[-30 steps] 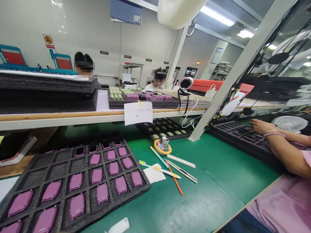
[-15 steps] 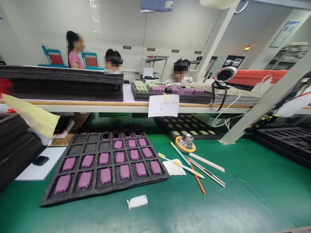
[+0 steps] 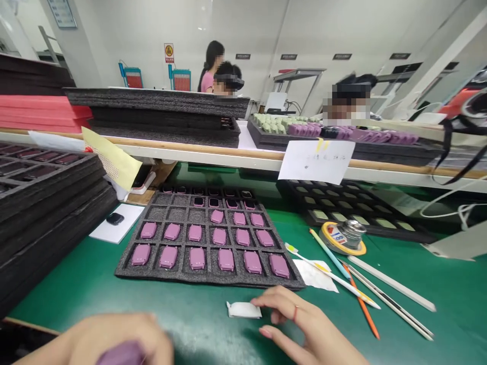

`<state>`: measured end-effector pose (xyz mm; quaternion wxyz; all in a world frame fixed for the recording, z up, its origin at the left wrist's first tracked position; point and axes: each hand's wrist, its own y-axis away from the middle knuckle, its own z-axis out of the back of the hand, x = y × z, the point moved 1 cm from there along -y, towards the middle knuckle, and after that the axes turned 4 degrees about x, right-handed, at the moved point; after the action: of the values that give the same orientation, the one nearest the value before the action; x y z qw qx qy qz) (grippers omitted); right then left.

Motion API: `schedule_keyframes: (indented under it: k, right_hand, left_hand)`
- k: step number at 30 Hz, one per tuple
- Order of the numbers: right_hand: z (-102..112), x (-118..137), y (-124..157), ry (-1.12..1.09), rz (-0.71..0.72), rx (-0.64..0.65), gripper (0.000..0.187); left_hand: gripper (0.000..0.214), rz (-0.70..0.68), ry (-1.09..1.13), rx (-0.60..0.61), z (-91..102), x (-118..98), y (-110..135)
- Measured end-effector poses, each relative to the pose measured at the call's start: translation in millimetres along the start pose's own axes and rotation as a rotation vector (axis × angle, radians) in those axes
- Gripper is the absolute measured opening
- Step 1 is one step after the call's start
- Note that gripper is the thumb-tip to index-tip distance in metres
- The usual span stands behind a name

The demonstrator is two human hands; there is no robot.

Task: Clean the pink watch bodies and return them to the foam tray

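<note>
My left grip (image 3: 140, 327) is clasped around what looks like a purple case (image 3: 122, 354), blurred. My right grip (image 3: 300, 324) is spread, forefinger at the white wipe (image 3: 242, 309) lying just left of it on the desk (image 3: 198, 309). I judge this as taking up the wipe, which calls for closing thumb to forefinger. Beyond both grips, a foam tray (image 3: 209, 282) carries purple cases (image 3: 225, 259) in nearer rows, dark-screened ones (image 3: 213, 202) farther back.
</note>
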<state>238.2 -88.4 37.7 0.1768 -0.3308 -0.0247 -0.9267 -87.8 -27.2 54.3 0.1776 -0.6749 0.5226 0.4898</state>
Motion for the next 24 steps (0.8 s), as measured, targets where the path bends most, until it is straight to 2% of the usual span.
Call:
schedule_keyframes:
  k: [2, 3, 4, 6, 7, 9, 10, 12, 14, 16, 17, 19, 21, 22, 24]
  right_hand:
    - [-12.3, 0.5, -10.9, 0.170, 0.030, 0.021, 0.025]
    - [-16.5, 0.8, -14.7, 0.247, 0.049, 0.033, 0.023]
    - [-18.2, 0.5, -16.9, 0.300, 0.070, 0.030, 0.020]
    - [-12.0, -5.5, -15.7, 0.342, 0.097, -0.056, 0.015]
    - [-4.0, -12.4, -12.4, 0.351, 0.078, -0.146, 0.016]
    - [19.3, -35.6, -2.8, 0.400, -0.053, -0.367, 0.027]
    - [32.6, -51.3, 2.3, 0.439, -0.174, -0.476, 0.032]
    - [57.0, -86.0, 8.5, 0.491, -0.409, -0.553, 0.048]
    - [74.5, -114.3, 6.5, 0.510, -0.454, -0.560, 0.057]
    - [83.7, -126.0, -2.6, 0.527, -0.435, -0.557, 0.060]
    - [85.5, -123.4, -8.7, 0.530, -0.414, -0.559, 0.061]
    - [84.0, -101.5, -22.1, 0.520, -0.347, -0.556, 0.060]
    - [76.2, -63.8, -37.3, 0.453, -0.218, -0.488, 0.050]
    - [70.0, -42.9, -45.7, 0.391, -0.124, -0.413, 0.052]
    - [53.4, -5.8, -63.9, 0.133, 0.112, -0.099, 0.101]
  left_hand:
    - [0.065, -0.038, 0.071, 0.154, -4.7, -14.9, -30.6]
    - [0.061, -0.084, 0.100, 0.126, -7.2, -21.8, -46.3]
    - [0.053, -0.133, 0.131, -0.020, -8.8, -27.5, -61.0]
    - [0.036, -0.112, 0.228, -0.291, -11.6, -34.2, -83.9]
    - [0.031, -0.094, 0.276, -0.383, -12.3, -35.9, -92.0]
    - [0.024, -0.060, 0.351, -0.470, -11.9, -37.4, -103.0]
    - [0.023, -0.057, 0.368, -0.477, -11.1, -37.9, -106.8]
    - [0.025, -0.061, 0.356, -0.448, -10.2, -38.6, -113.1]
    - [0.032, -0.062, 0.313, -0.385, -11.4, -39.4, -119.3]
    - [0.038, -0.064, 0.284, -0.334, -14.4, -40.5, -126.0]
    - [0.040, -0.067, 0.273, -0.317, -16.2, -41.2, -129.2]
    - [0.043, -0.083, 0.244, -0.293, -19.8, -43.0, -135.3]
    - [0.044, -0.092, 0.210, -0.266, -22.8, -44.7, -140.2]
    - [0.046, -0.100, 0.202, -0.246, -24.0, -45.4, -142.2]
    - [0.051, -0.116, 0.208, -0.212, -25.7, -46.3, -144.7]
